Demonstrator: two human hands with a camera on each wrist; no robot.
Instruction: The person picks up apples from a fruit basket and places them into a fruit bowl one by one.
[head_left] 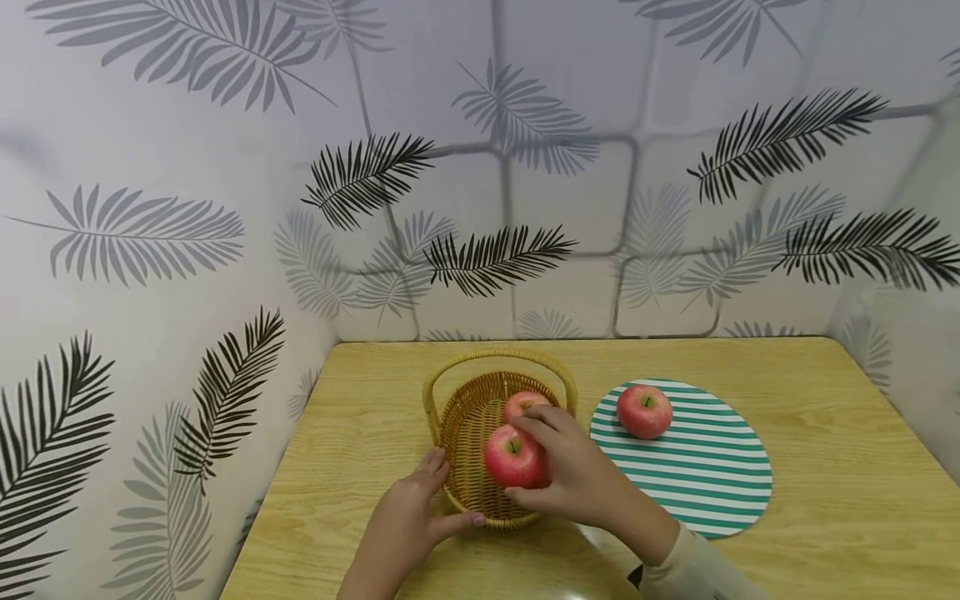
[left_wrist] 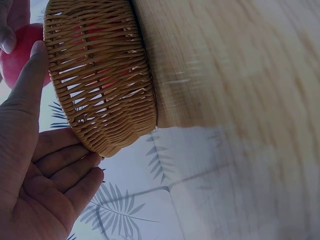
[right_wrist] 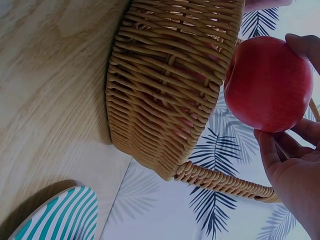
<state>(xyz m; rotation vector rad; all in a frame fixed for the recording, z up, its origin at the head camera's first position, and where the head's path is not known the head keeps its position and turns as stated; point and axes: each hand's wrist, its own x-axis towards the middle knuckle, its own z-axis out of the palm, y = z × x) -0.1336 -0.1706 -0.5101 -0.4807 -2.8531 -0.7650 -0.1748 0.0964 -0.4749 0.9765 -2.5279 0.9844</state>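
Over the near part of a wicker basket (head_left: 467,442), my right hand (head_left: 573,471) grips a red apple (head_left: 513,458) between thumb and fingers. The right wrist view has this apple (right_wrist: 267,85) at the height of the rim. A second apple (head_left: 525,403) lies inside the basket, partly hidden by the right hand. My left hand (head_left: 412,512) rests against the basket's near left side. In the left wrist view, its fingers (left_wrist: 67,165) touch the woven wall (left_wrist: 100,80), with the thumb near the rim. Another apple (head_left: 645,411) sits on a round green-and-white striped plate (head_left: 697,467).
Both the basket and the plate stand on a light wooden table (head_left: 825,450). The basket's arched handle (head_left: 498,354) rises on its far side. Behind and to the left, a wall (head_left: 525,192) with a leaf pattern borders the table.
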